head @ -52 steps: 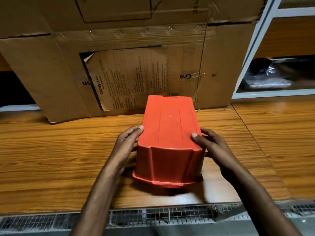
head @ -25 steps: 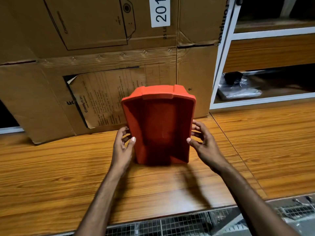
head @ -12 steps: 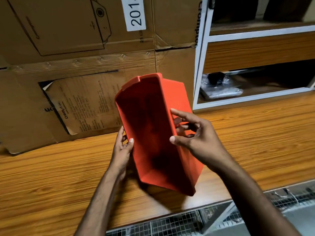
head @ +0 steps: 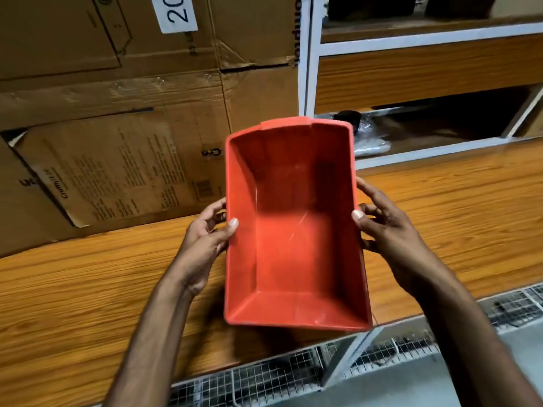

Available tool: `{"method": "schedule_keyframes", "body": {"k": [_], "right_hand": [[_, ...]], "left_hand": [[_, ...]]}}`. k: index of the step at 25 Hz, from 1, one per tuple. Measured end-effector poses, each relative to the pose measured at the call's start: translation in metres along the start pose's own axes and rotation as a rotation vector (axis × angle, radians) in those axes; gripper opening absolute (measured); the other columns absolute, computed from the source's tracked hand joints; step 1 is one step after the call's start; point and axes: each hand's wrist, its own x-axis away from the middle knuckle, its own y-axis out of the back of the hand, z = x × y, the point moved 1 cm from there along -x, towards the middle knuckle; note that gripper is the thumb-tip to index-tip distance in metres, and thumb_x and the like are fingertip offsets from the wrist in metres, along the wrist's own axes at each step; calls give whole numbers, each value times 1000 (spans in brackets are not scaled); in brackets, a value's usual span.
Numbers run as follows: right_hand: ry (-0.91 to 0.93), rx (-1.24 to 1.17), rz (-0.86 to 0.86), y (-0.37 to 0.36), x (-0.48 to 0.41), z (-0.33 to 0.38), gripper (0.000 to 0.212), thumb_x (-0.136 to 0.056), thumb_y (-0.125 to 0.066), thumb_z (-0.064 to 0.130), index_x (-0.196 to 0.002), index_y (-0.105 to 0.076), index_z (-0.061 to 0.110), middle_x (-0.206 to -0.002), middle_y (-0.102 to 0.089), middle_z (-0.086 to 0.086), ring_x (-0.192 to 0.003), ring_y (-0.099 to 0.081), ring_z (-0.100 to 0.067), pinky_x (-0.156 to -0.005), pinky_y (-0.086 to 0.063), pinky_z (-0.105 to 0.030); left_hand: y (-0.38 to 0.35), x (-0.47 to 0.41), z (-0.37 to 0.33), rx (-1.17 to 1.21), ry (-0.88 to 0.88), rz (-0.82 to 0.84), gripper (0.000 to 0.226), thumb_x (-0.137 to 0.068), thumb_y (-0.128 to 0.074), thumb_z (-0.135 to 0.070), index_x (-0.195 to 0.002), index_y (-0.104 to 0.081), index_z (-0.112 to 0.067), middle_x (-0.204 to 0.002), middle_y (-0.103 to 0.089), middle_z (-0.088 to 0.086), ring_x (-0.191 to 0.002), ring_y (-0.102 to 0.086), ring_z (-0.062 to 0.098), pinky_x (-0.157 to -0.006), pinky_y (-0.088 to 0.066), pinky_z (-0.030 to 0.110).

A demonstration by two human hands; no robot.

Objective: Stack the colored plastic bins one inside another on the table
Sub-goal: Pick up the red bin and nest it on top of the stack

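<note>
An empty red plastic bin (head: 293, 254) is held above the wooden table (head: 73, 304), its open side turned up toward me. My left hand (head: 205, 245) grips its left wall, thumb over the rim. Gripping the right wall the same way is my right hand (head: 388, 230). The bin's near end reaches over the table's front edge. No other bin is in view.
Large flattened cardboard boxes (head: 117, 127) lean upright at the back of the table. To the right stands a white-framed shelf unit (head: 411, 42) with a plastic-wrapped item (head: 370, 142) inside. A wire mesh (head: 264, 374) runs below the table's front edge.
The bin lay upside down on the table, then was lifted and turned over. It now faces open side up, level between both hands, and my right hand has shifted back to the right wall.
</note>
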Motion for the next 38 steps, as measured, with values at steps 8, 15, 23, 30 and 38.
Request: {"method": "schedule_keyframes", "body": {"k": [8, 15, 23, 30, 38], "right_hand": [[-385, -380, -275, 61, 24, -14, 19, -97, -64, 13, -115, -68, 16, -95, -69, -1, -62, -66, -6, -52, -55, -17], [-407, -347, -325, 81, 96, -6, 53, -91, -61, -5, -130, -64, 30, -76, -73, -4, -51, -65, -13, -56, -54, -25], [-283, -84, -722, 120, 195, -9, 65, -83, -71, -13, -135, -64, 25, -115, -71, -18, -94, -71, -19, -73, -61, -32], [-122, -18, -983, 212, 280, -29, 65, -85, -69, -13, -133, -63, 30, -112, -62, -11, -92, -56, -24, -76, -52, -33], [-50, 149, -1197, 371, 360, -43, 71, -90, -71, -5, -118, -59, 59, -105, -56, 5, -80, -54, -4, -80, -54, -23]], "left_hand": [[-80, -18, -46, 28, 154, 107, 26, -96, -64, -5, -122, -66, -2, -45, -63, -7, -32, -53, -3, -36, -41, 9], [-119, -20, -26, 38, 236, 272, 28, -96, -65, -7, -124, -66, -5, -51, -66, -10, -33, -52, -4, -39, -41, 9], [-195, 3, 15, -126, 125, 681, 56, -92, -71, -8, -138, -61, -39, -129, -68, 11, -94, -70, 15, -79, -61, 42], [-336, 44, 42, -128, 0, 882, 64, -91, -73, -8, -144, -55, -40, -110, -62, -5, -97, -65, 13, -87, -60, 36], [-553, 113, 75, -78, -69, 969, 49, -91, -69, 6, -128, -57, -23, -111, -67, -1, -88, -67, -9, -74, -51, 8]]}}
